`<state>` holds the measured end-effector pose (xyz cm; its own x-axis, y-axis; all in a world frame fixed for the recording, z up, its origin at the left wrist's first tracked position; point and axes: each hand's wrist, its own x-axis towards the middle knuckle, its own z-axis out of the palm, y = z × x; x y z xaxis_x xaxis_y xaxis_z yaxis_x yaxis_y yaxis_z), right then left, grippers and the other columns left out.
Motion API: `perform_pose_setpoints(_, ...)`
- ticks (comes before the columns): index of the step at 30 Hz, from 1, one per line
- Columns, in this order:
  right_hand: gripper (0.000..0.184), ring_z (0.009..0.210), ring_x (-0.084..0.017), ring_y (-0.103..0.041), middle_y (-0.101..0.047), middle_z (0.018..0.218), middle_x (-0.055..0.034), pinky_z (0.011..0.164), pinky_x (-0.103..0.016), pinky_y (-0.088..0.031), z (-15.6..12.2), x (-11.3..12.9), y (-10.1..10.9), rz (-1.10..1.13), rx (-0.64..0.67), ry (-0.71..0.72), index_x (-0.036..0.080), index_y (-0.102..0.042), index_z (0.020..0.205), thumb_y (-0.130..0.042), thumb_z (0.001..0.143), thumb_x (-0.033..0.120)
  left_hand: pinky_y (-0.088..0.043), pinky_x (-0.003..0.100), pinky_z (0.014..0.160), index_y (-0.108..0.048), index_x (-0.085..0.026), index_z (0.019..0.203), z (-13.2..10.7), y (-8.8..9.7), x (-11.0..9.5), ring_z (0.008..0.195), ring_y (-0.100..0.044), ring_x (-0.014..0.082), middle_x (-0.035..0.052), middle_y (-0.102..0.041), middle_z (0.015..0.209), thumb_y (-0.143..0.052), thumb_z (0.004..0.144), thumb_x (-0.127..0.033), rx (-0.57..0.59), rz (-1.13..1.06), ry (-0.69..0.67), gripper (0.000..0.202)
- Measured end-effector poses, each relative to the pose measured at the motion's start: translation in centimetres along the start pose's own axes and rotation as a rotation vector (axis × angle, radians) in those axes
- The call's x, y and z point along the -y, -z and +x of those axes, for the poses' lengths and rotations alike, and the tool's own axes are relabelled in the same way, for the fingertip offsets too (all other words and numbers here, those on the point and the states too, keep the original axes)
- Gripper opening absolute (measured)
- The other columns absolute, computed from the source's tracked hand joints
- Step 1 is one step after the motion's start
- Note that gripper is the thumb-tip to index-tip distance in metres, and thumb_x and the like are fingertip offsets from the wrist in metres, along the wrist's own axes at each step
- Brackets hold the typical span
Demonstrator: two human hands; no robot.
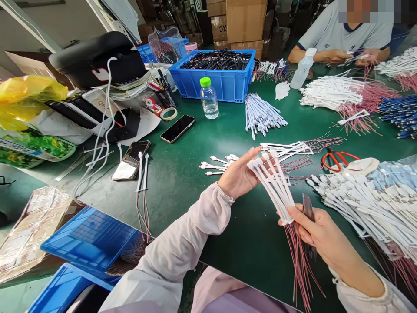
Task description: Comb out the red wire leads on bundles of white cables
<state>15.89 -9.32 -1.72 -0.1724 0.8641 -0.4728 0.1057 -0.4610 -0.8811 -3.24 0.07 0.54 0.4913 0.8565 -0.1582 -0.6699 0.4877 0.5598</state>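
My right hand (314, 226) pinches a bundle of white cables (275, 189) near its lower end. Thin red wires (299, 265) hang from that end. A dark, flat tool (307, 206) is also in this hand, partly hidden by the fingers; its kind is unclear. Behind the bundle's white connectors, my left hand (239, 176) is stretched out, thumb pointing up and apart from the fingers. Some of its fingers are hidden by the cables. More white cables (289, 149) lie on the table just beyond, and loose connector ends (211, 165) show left of my left hand.
Orange-handled scissors (339, 160) and a large white cable pile (358, 204) lie at right. A blue bin (211, 82), bottle (209, 102) and phone (177, 128) stand or lie farther back. Across the table, a co-worker's hands (339, 56) handle cables. Blue crates (91, 243) are lower left.
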Motion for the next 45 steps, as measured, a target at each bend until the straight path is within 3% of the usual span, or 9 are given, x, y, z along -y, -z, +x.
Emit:
perform_pose_setpoints(4,0.032,0.038,-0.003,-0.023,-0.062,0.067,-0.0044,0.040,-0.023,-0.011,-0.1,0.3,0.1,0.262,0.115,-0.019,0.017,-0.069,0.077,-0.069,0.077,0.049,-0.039,0.035,0.099,-0.054,-0.025,0.125,-0.5,0.1,0.8,0.121,-0.050,0.0232,0.0083,-0.053,0.132,-0.076,0.066,-0.018,0.384,0.063,0.165,0.064)
perform_pose_setpoints(7,0.031,0.036,0.000,-0.019,-0.057,0.057,-0.0013,0.038,-0.020,-0.011,-0.4,0.2,0.3,0.390,0.238,-0.102,0.016,-0.071,0.079,-0.072,0.076,0.047,-0.043,0.031,0.090,-0.056,-0.027,0.124,-0.2,0.7,1.5,0.101,-0.060,0.0184,0.0062,-0.064,0.112,-0.079,0.061,-0.014,0.487,0.218,0.224,0.068)
perform_pose_setpoints(12,0.034,0.036,0.000,-0.015,-0.057,0.060,-0.0010,0.038,-0.019,-0.010,-0.5,-0.2,0.5,0.366,0.306,-0.148,0.016,-0.071,0.088,-0.069,0.078,0.048,-0.043,0.025,0.068,-0.071,-0.013,0.084,0.3,1.1,1.9,0.068,-0.056,0.0113,0.0028,-0.063,0.072,-0.082,0.057,-0.028,0.357,0.527,0.090,0.032)
perform_pose_setpoints(16,0.042,0.040,-0.006,-0.020,-0.040,0.049,0.0047,0.041,-0.023,-0.014,-0.3,0.0,0.6,0.113,0.031,0.018,0.017,-0.069,0.099,-0.055,0.086,0.054,-0.038,0.023,0.053,-0.068,-0.010,0.072,0.3,0.8,2.1,0.058,-0.051,0.0088,0.0020,-0.061,0.065,-0.081,0.057,-0.039,0.197,0.662,0.043,0.035)
perform_pose_setpoints(19,0.041,0.045,-0.010,-0.025,-0.029,0.048,0.0060,0.042,-0.024,-0.019,-0.3,0.3,0.6,-0.171,-0.107,0.119,0.018,-0.068,0.089,-0.056,0.084,0.057,-0.032,0.022,0.048,-0.065,-0.010,0.067,0.3,0.6,2.6,0.050,-0.045,0.0063,-0.0006,-0.057,0.058,-0.082,0.054,-0.038,0.110,0.725,0.021,0.036)
perform_pose_setpoints(22,0.038,0.049,-0.011,-0.030,-0.036,0.052,0.0036,0.045,-0.024,-0.025,-0.6,0.4,0.2,-0.377,-0.108,0.152,0.018,-0.063,0.072,-0.057,0.084,0.054,-0.032,0.021,0.050,-0.068,-0.011,0.077,0.2,0.4,2.9,0.055,-0.049,0.0072,0.0013,-0.062,0.067,-0.083,0.054,-0.036,0.049,0.673,0.012,0.037)
perform_pose_setpoints(27,0.043,0.046,-0.012,-0.032,-0.042,0.052,0.0013,0.041,-0.025,-0.022,-0.6,0.0,-0.3,-0.358,-0.095,0.091,0.018,-0.066,0.080,-0.051,0.086,0.057,-0.034,0.021,0.056,-0.065,-0.020,0.114,0.2,0.5,2.4,0.063,-0.050,0.0085,0.0064,-0.069,0.093,-0.072,0.070,-0.042,-0.027,0.491,-0.005,0.050)
perform_pose_setpoints(38,0.047,0.043,-0.010,-0.023,-0.033,0.045,0.0036,0.042,-0.026,-0.017,-0.6,0.4,-0.4,-0.407,-0.022,0.020,0.018,-0.054,0.057,-0.054,0.084,0.056,-0.038,0.024,0.059,-0.072,-0.015,0.086,0.3,0.1,2.8,0.066,-0.056,0.0129,0.0046,-0.070,0.083,-0.078,0.062,-0.037,-0.223,0.610,-0.141,0.034)
perform_pose_setpoints(45,0.050,0.039,-0.009,-0.021,-0.026,0.040,0.0071,0.042,-0.025,-0.014,-0.5,0.0,-0.4,-0.214,0.073,-0.085,0.019,-0.052,0.060,-0.055,0.079,0.065,-0.035,0.023,0.054,-0.070,-0.014,0.098,0.3,0.6,3.0,0.067,-0.055,0.0131,0.0081,-0.070,0.086,-0.068,0.073,-0.046,-0.116,0.567,-0.119,0.041)
